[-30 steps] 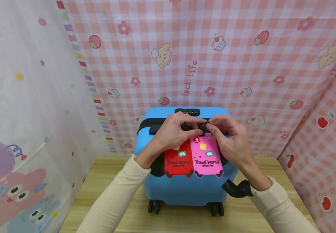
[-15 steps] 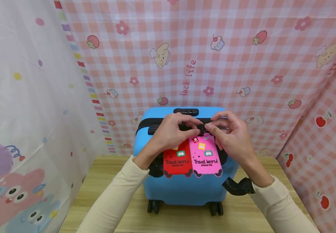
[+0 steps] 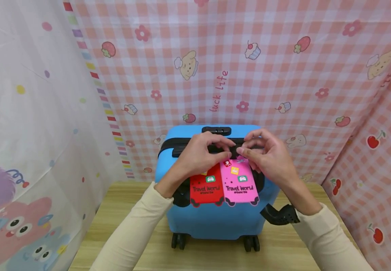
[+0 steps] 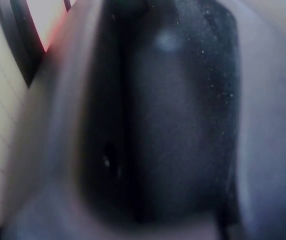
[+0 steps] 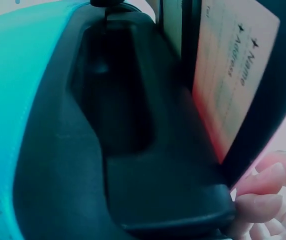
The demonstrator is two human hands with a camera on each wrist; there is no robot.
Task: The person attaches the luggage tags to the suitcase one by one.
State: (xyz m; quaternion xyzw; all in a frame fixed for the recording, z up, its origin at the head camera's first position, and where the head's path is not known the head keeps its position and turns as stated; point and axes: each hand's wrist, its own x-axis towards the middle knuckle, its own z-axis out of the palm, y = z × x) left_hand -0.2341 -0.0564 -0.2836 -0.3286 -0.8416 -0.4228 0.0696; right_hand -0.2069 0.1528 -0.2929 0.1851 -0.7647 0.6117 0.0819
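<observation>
A red luggage tag and a pink luggage tag hang side by side over the upper side of a small blue suitcase. At the pink tag's top, my left hand pinches a small black strap between thumb and forefinger. My right hand grips the strap's other side with its fingers curled, a small gap from the left fingertips. A black handle fills much of the right wrist view, beside a tag's white name card. The fingers partly hide the strap.
The suitcase stands on its black wheels on a wood-grain table. A black combination lock sits at its back edge. Pink checked cloth hangs close behind, with white printed cloth at the left.
My right hand has drawn slightly right, away from the left fingertips, and its fingers have spread a little at the strap. The left hand and both tags stay nearly still.
</observation>
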